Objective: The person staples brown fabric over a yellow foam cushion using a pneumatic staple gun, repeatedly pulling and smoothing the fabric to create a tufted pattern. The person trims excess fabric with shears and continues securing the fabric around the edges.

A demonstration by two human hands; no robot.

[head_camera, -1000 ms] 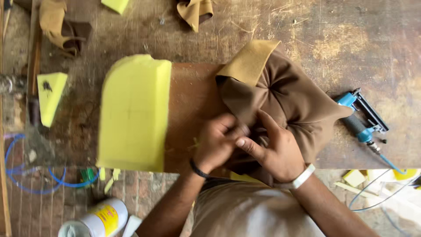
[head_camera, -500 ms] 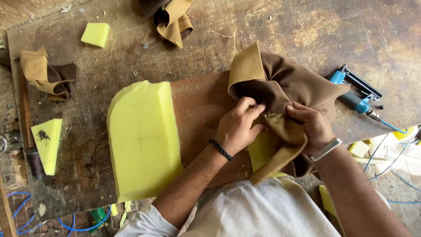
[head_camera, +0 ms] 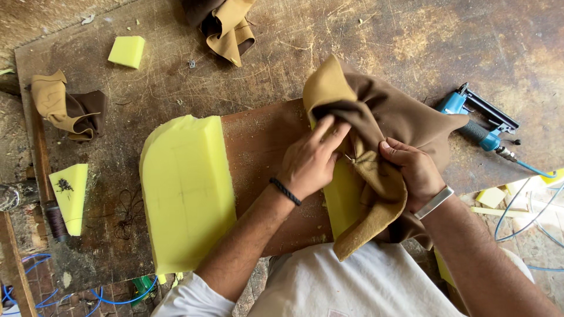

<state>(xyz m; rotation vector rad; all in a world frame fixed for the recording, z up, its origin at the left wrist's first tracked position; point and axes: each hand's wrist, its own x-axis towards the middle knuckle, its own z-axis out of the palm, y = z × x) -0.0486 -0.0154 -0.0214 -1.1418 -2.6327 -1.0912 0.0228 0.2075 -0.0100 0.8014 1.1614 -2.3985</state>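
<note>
I've got one view only — head cam, looking almost straight down from above the wearer's chest onto the scratched workbench (head_camera: pixel 411 35). Close range: both forearms enter from the bottom edge, the bench fills most of the frame, and floor shows at the left and right margins — no second view to overlap.

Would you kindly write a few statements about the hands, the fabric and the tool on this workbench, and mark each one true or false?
1. Both hands, the left hand and the right hand, grip the brown fabric. True.
2. The blue staple gun is in the right hand. False: it lies on the workbench, right of the fabric.
3. A large yellow foam block lies on the wooden board. True.
4. The left wrist bears a silver band. False: it bears a dark bracelet; the silver band is on the right.
</note>
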